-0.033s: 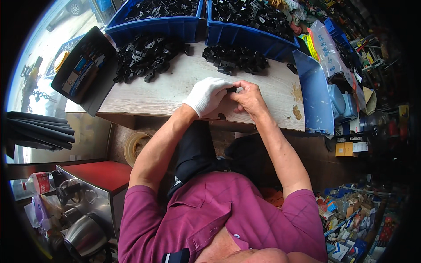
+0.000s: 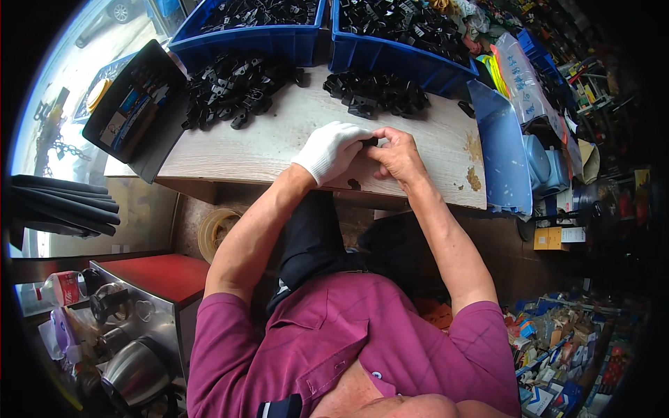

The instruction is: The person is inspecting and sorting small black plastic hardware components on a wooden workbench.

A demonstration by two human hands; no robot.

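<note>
1. Small black part [image 2: 372,141], mostly hidden by fingers, sits over the tabletop's [image 2: 261,150] near edge; on my remote feed, both hands pinch it, apparently for steadiness.
2. My left hand [image 2: 329,151], in white knit glove, closes on one side; my bare right hand [image 2: 398,156] grips the other.
3. Glossy, angular left pile [image 2: 237,90] and right pile [image 2: 376,94] lie on pale wood-grain, seemingly for easy reach.
4. Behind: ribbed blue plastic left bin [image 2: 254,46] and right bin [image 2: 401,64].

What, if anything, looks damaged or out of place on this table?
The pale tabletop has brown patches near its right edge, as if the surface had worn off. One small black piece lies alone near that edge, apart from the nearest pile.
</note>
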